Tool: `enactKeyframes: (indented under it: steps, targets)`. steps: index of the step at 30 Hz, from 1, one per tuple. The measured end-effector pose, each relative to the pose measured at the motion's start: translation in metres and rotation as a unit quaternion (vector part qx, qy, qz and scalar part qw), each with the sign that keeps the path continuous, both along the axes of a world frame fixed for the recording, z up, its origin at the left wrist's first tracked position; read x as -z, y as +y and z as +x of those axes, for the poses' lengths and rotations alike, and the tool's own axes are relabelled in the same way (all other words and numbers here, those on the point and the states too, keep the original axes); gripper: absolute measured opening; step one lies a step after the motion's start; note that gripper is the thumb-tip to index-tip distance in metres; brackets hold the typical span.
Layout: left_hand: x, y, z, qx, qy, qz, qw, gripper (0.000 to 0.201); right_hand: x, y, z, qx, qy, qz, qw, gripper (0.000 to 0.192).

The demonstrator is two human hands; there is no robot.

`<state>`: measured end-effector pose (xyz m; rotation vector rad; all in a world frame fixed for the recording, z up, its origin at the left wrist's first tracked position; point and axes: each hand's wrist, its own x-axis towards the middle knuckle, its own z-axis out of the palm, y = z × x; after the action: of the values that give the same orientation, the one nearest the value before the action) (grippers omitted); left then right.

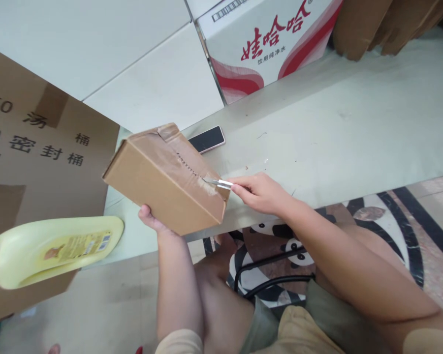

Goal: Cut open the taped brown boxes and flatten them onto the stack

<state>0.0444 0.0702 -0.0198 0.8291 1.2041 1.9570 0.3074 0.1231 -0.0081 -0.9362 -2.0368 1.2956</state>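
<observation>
Your left hand (pixel 153 219) supports the small cardboard box (pixel 166 179) from below at the near edge of the bench (pixel 354 132), fingers wrapped under its lower face with only the thumb showing, so the box sits tilted with its taped seam turned toward you. Your right hand (pixel 262 192) pinches a small metal blade (pixel 219 183) between closed fingertips, with the tip set into the brown tape at the near end of the seam. The step in hand is judged to be slitting the tape: the seam already appears ragged along its middle, while the far end by the lifted tape tab looks uncut. The next move calls for a shallow, steady draw along the seam, with the supporting hand kept clear of the blade path. A phone (pixel 207 139) lies on the bench just behind the box; a yellow bottle (pixel 51 248) lies near the left end.
</observation>
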Motion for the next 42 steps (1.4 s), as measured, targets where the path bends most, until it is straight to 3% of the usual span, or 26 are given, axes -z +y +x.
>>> enactKeyframes:
  steps: [7,14,19,27,36,42]
  targets:
    - [-0.002,0.002,0.005,-0.026,-0.016,0.002,1.000,0.053,-0.014,0.002,0.009,-0.018,-0.154,0.025,0.988,0.038]
    - [0.000,0.002,0.009,0.018,-0.054,0.008,0.998,0.055,-0.036,0.004,0.024,-0.036,-0.230,0.019,0.972,0.038]
    - [-0.003,0.001,0.014,0.010,-0.023,-0.019,1.000,0.056,-0.038,0.006,0.029,-0.062,-0.222,-0.029,0.973,0.036]
    - [-0.006,0.000,0.020,0.022,-0.004,-0.034,0.999,0.063,-0.035,0.006,0.025,-0.073,-0.223,-0.026,0.972,0.031]
    - [-0.004,0.002,0.016,0.028,0.005,-0.028,0.999,0.062,-0.024,0.002,0.013,-0.072,-0.134,-0.042,0.987,0.030]
    - [-0.003,0.001,0.014,0.030,-0.026,-0.008,0.999,0.057,-0.028,0.006,0.017,-0.077,-0.099,-0.061,0.990,0.035]
